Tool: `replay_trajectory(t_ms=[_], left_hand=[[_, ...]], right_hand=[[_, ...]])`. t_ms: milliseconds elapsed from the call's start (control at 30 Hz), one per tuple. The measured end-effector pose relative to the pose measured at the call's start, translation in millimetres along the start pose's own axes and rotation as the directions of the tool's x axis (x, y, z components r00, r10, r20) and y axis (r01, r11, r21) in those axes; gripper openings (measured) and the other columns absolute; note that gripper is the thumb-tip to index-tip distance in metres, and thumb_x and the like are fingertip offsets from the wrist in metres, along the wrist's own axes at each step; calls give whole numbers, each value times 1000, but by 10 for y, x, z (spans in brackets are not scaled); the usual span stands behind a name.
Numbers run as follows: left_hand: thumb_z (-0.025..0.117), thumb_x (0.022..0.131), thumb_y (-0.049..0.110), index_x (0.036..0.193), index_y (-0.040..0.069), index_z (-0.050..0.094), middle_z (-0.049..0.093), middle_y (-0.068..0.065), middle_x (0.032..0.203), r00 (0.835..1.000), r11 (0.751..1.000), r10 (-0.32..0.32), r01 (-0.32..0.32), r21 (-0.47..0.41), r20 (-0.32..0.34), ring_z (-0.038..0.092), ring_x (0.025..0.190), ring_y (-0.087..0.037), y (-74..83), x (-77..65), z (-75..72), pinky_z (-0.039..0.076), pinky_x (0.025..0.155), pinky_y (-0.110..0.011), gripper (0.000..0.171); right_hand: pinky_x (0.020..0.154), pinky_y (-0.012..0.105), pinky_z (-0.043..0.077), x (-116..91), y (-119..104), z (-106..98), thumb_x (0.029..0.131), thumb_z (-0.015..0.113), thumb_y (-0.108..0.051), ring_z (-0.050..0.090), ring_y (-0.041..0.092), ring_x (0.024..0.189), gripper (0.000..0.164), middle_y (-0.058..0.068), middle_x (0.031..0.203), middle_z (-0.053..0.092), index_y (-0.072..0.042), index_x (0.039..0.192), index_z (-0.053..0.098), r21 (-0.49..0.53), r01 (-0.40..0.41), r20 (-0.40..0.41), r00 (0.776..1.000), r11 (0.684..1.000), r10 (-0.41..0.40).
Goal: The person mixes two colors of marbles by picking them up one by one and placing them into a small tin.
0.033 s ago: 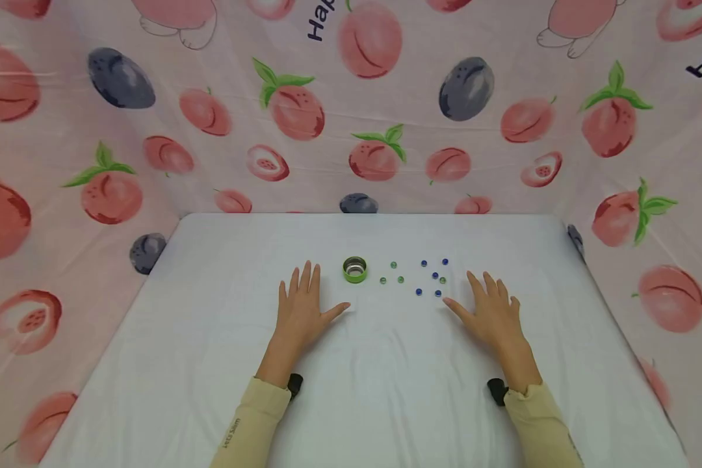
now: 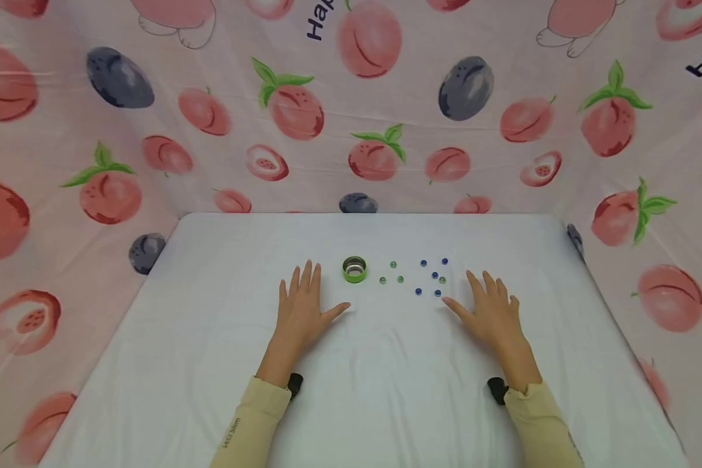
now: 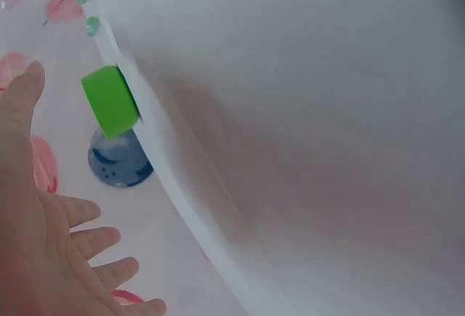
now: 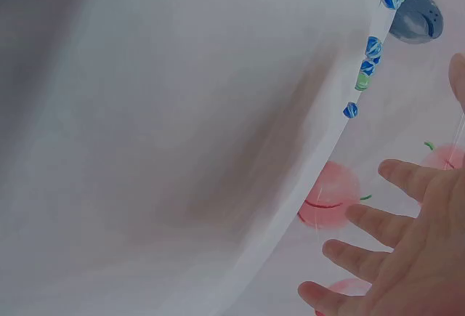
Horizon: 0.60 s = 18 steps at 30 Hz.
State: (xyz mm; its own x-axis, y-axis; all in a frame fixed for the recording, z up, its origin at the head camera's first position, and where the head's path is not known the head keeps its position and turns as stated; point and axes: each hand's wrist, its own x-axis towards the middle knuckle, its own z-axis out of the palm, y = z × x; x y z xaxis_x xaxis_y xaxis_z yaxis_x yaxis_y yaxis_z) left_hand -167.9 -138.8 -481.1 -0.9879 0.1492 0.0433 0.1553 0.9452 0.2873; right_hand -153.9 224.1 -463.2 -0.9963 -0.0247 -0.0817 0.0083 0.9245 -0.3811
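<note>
- Left hand (image 2: 300, 301): fingers extended and thumb spread wide, gripping nothing; located to the left of the green container (image 2: 354, 279), just beside it
- Right hand (image 2: 491, 309): fingers extended and fanned apart, gripping nothing; thumb tip just beside the nearest of the blue marbles (image 2: 435, 275)
- Contact with the bench (image 2: 398, 390): cannot be confirmed for either palm, since the head view looks down from above and the wrist views cut off part of each hand
- Container: upright on its base, mouth facing up, metallic interior exposed; this stance presumably prevents rolling and leaves the cavity accessible from above
- Green marbles (image 2: 400, 279): four units; three form a loose group to the right of the container, and the fourth lies among the blue units
- Blue marbles: five units, scattered between the green group and the right hand; the gaps around most units should permit fingertips to reach them singly
- Bench covering: white cloth, lightly creased; its soft surface probably restrains the marbles from rolling
- Hand spacing: one hand on each side of the items, an arrangement that leaves the container and all marbles unobstructed in the head view
</note>
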Motion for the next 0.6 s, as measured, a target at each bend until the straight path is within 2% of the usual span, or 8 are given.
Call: replay_trajectory(t_ms=[233,400,600], left_hand=[[59,95,74,168,2,19,15,-19,176,999,1000,17,-16,-5,38,13,162,-42,25,14,-2,10,130,-68,110],[61,95,72,168,1,18,14,-20,176,998,999,41,-41,-18,36,11,162,-43,64,28,-33,9,130,-68,110],[61,96,72,168,2,17,13,-20,176,997,999,51,-51,2,54,10,163,-42,82,71,-71,9,131,-67,110]], right_hand=[[117,83,18,30,-18,-16,102,59,-60,19,58,153,90,35,167,23,-2,164,31,-3,24,17,1000,1000,-24],[120,81,18,42,-33,-34,102,60,-58,19,58,154,89,34,167,23,-2,165,29,-5,40,16,999,999,-40],[118,80,27,57,-56,-50,103,62,-53,26,59,151,87,36,165,29,2,163,32,4,97,2,995,995,-97]])
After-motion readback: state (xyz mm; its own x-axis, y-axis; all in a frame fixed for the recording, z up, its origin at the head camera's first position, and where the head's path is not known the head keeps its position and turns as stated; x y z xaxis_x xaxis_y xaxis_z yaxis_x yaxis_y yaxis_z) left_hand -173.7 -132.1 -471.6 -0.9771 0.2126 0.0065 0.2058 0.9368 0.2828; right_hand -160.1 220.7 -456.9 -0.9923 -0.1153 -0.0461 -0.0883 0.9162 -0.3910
